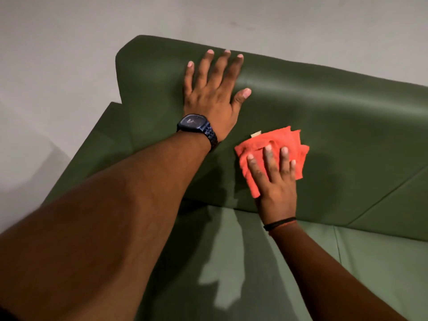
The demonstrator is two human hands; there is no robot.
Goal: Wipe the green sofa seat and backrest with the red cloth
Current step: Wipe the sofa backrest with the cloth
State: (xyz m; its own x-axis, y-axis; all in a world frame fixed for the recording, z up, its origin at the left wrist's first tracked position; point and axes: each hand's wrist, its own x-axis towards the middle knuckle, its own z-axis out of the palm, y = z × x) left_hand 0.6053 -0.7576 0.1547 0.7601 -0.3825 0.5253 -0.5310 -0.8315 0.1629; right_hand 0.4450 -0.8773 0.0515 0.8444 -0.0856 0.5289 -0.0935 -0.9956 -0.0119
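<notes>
The green sofa fills the view: its backrest (335, 117) runs from upper left to right, and the seat (254, 262) lies below it. My left hand (213, 91), with a dark watch on the wrist, lies flat with fingers spread on the upper part of the backrest. My right hand (275, 179) presses the folded red cloth (287, 144) flat against the lower middle of the backrest, just above the seat crease. A small pale tag sticks out at the cloth's top edge.
A plain grey wall (69, 42) stands behind and to the left of the sofa. The sofa's left armrest (108, 140) slopes down at the left. A seam (337, 242) divides the seat cushions at the right.
</notes>
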